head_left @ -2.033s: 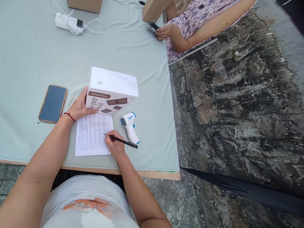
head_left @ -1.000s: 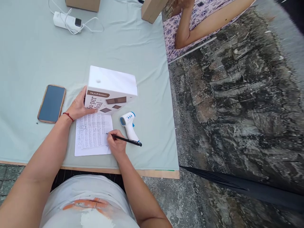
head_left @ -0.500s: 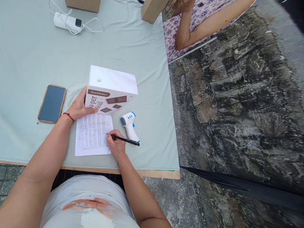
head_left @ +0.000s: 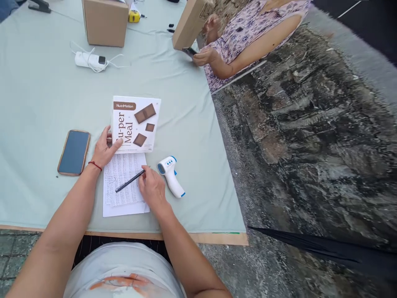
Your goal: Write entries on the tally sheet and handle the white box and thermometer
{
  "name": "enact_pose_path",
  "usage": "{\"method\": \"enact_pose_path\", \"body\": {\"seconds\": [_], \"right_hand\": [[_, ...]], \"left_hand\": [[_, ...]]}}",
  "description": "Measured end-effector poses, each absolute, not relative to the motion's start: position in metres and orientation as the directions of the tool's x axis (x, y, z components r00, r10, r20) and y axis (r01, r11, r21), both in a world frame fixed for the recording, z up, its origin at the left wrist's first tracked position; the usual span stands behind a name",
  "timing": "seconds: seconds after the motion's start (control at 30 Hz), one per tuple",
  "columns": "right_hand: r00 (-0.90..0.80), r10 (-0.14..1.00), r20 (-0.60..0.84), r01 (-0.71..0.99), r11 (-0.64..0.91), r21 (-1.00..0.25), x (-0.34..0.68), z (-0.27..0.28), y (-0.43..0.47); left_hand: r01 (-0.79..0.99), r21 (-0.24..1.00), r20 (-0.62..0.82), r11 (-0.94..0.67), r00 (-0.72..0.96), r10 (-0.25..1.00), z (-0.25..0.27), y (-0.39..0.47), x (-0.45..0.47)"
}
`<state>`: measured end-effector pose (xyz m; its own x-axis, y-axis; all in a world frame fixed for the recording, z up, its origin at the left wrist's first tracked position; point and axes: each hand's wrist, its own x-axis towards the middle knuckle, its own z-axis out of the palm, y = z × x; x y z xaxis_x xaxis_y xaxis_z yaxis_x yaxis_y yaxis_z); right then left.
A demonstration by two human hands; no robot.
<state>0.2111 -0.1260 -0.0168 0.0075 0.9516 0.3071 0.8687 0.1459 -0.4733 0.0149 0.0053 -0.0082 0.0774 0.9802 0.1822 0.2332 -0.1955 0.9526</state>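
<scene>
My left hand (head_left: 106, 150) grips a white box (head_left: 141, 142) by its left side, thumb across the front. Brown chocolate pictures and the words "NutriMotion" and "Meal" are printed on it. The box is over the top of some written sheets of paper (head_left: 124, 210). Between the fingertips of my right hand (head_left: 153, 186) is one end of a black pen (head_left: 128, 181), which slants down to the left over the sheets. A white and blue infrared thermometer (head_left: 171, 176) lies just right of that hand. On the left lies a phone (head_left: 73, 152) with a dark screen.
At the back stand a cardboard box (head_left: 104, 25) and a yellow tape measure (head_left: 134, 16). A white device with a cord (head_left: 89, 61) lies nearer. Another person's hand (head_left: 204, 56) holds a dark object by a second cardboard box (head_left: 187, 27). The cloth-covered table ends at right.
The box has tipped so its printed front faces up. The pen has swung from pointing right to lying leftward across the sheets. My view takes in more of the table's far side.
</scene>
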Motion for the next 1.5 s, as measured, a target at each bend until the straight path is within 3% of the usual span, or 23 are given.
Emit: {"method": "enact_pose_path", "body": {"seconds": [0.1,0.23,0.37,0.5,0.6,0.77,0.87,0.93,1.1,1.5], "right_hand": [[-0.022,0.974,0.225,0.870,0.129,-0.477,0.196,-0.014,-0.116],[-0.033,0.960,0.278,0.828,0.182,-0.530,0.197,-0.011,-0.114],[0.158,0.925,0.347,0.844,0.056,-0.534,0.240,-0.014,-0.121],[0.386,0.915,0.121,0.829,-0.286,-0.481,0.289,-0.021,-0.128],[0.401,0.914,-0.066,0.736,-0.364,-0.570,0.302,-0.018,-0.128],[0.344,0.936,-0.068,0.298,-0.178,-0.938,0.274,0.018,-0.111],[0.239,0.967,-0.088,-0.068,-0.073,-0.995,0.246,0.048,-0.091],[0.248,0.966,-0.071,-0.179,-0.026,-0.983,0.229,0.063,-0.075],[0.143,0.984,-0.103,-0.209,-0.072,-0.975,0.200,0.074,-0.043],[0.174,0.975,-0.138,-0.247,-0.093,-0.965,0.196,0.066,-0.031]], "left_hand": [[0.252,0.950,0.173,-0.184,0.064,0.983,-0.006,0.006,0.011],[0.227,0.962,0.139,-0.152,0.075,0.988,-0.008,0.007,0.007],[0.207,0.968,0.119,-0.139,0.108,0.987,-0.012,0.008,0.004],[0.216,0.965,0.122,-0.151,0.139,0.983,-0.009,0.006,0.003],[0.242,0.955,0.137,-0.169,0.143,0.980,-0.007,0.005,0.004],[0.346,0.907,0.214,-0.240,0.112,0.970,-0.007,0.003,0.007],[0.387,0.880,0.240,-0.276,0.139,0.961,-0.008,0.005,0.005],[0.395,0.869,0.253,-0.299,0.166,0.953,-0.008,0.007,0.003],[0.390,0.861,0.273,-0.325,0.183,0.944,-0.010,0.007,0.003],[0.373,0.854,0.282,-0.362,0.254,0.925,-0.008,0.004,0.002]]}}
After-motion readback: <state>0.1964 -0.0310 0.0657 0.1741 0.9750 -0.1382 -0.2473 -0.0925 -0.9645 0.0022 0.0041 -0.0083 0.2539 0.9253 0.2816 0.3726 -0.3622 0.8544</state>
